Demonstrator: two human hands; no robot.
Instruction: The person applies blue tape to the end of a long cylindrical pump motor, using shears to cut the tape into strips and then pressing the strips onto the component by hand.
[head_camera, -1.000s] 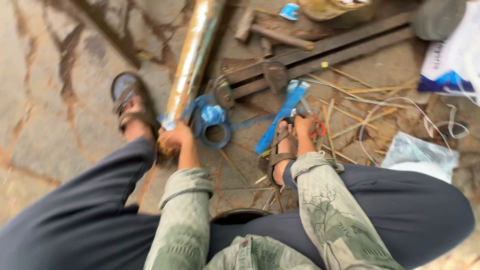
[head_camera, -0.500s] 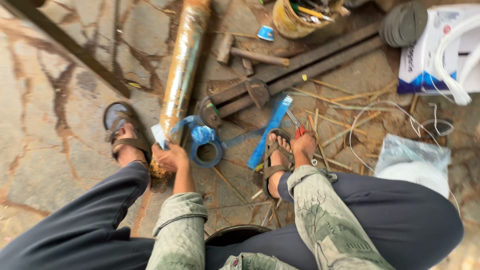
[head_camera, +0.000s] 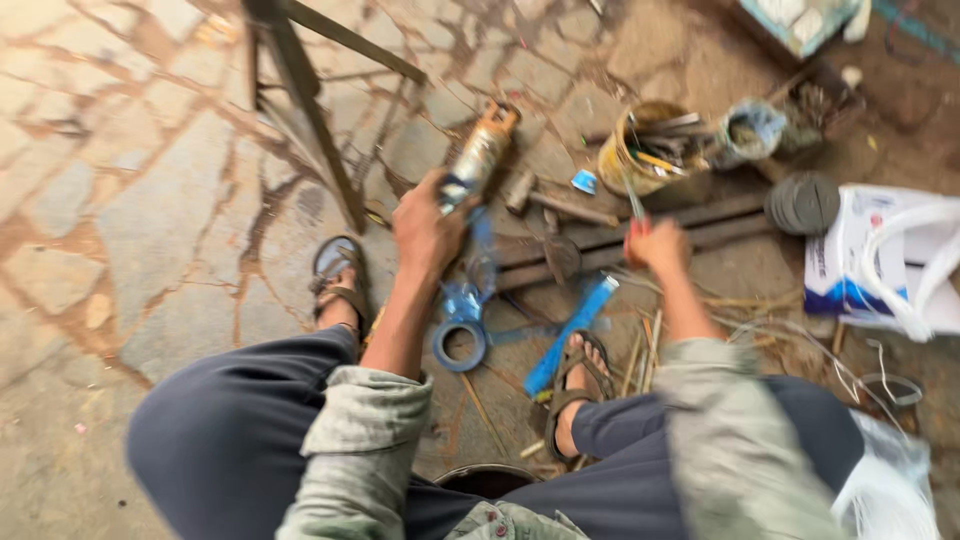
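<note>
A: Where is the long rusty metal cylinder (head_camera: 480, 155) now?

B: It lies on the stone floor (head_camera: 130, 230), pointing toward one o'clock from the left hand (head_camera: 428, 232). This hand is closed around its near end, where a blue tape is wrapped.

A: And the right hand (head_camera: 657, 245)?

B: It is closed on a thin tool with a red handle (head_camera: 636, 215), just below the yellow bucket of tools (head_camera: 640, 160) at twelve o'clock from it. The picture is blurred, so I cannot name the tool.

A: How will the cylinder handle?

B: I think it is heavy and stiff, with rough rust, so not slippery. One end alone will tilt it; a hold nearer the middle seems safer. A blue tape roll (head_camera: 460, 345) lies at six o'clock from the left hand.
</note>
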